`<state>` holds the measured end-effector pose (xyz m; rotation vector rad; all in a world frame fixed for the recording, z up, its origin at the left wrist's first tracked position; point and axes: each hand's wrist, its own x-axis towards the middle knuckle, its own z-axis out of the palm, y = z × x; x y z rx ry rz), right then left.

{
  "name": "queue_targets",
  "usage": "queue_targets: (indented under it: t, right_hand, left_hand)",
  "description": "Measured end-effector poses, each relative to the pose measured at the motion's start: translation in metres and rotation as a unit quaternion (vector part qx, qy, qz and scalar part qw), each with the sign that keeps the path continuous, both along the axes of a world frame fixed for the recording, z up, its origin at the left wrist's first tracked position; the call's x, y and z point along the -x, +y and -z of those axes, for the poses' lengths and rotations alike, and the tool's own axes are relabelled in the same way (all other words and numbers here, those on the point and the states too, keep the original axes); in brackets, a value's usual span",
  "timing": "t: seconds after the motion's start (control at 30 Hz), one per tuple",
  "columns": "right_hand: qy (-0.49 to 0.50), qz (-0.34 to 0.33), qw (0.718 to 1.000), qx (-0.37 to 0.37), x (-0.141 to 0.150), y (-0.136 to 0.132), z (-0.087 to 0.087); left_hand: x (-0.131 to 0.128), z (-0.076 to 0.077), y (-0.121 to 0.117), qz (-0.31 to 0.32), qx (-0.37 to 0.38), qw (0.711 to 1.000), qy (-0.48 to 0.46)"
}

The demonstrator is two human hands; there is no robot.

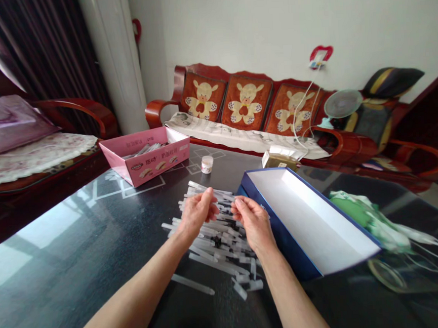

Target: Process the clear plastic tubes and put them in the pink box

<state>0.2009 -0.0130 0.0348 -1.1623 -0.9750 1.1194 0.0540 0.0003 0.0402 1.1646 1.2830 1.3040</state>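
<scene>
My left hand [197,212] hovers over a loose pile of translucent plastic tubes [213,263], its fingers curled in and the thumb laid along the top. To its right, my right hand [252,219] has thumb and fingertips pinched together, beside the wall of a blue box. The hands face each other with a small gap between them. Whatever either one may hold is too small or hidden to make out. Short clear caps [243,285] lie at the near right end of the pile. A small dark piece [216,242] sits among the tubes.
A pink box [159,162] holding more tubes stands at the back left. Near it is a small white cup [206,164]. The blue box [300,228] with a white inside lies right, then a green plastic bag [371,219]. Behind the black table [80,271] is a sofa [245,103].
</scene>
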Motion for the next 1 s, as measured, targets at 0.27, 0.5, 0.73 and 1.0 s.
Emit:
queue_targets:
  t: [0.27, 0.5, 0.73, 1.0]
  right_hand:
    - [-0.031, -0.014, 0.999, 0.003, 0.002, 0.002, 0.007]
    - [-0.011, -0.009, 0.999, 0.036, 0.002, 0.002, 0.005]
    - [-0.019, -0.052, 0.998, 0.002, -0.004, 0.002, 0.005]
    - [-0.092, -0.075, 0.992, -0.037, -0.016, 0.004, -0.002]
  left_hand:
    - [0.0, 0.014, -0.007, -0.055, -0.4, 0.778, 0.481]
    - [-0.001, 0.021, -0.006, -0.074, -0.396, 0.738, 0.541]
    - [0.002, 0.024, -0.004, -0.059, -0.398, 0.74, 0.54]
    - [0.002, 0.023, -0.004, -0.041, -0.385, 0.728, 0.565]
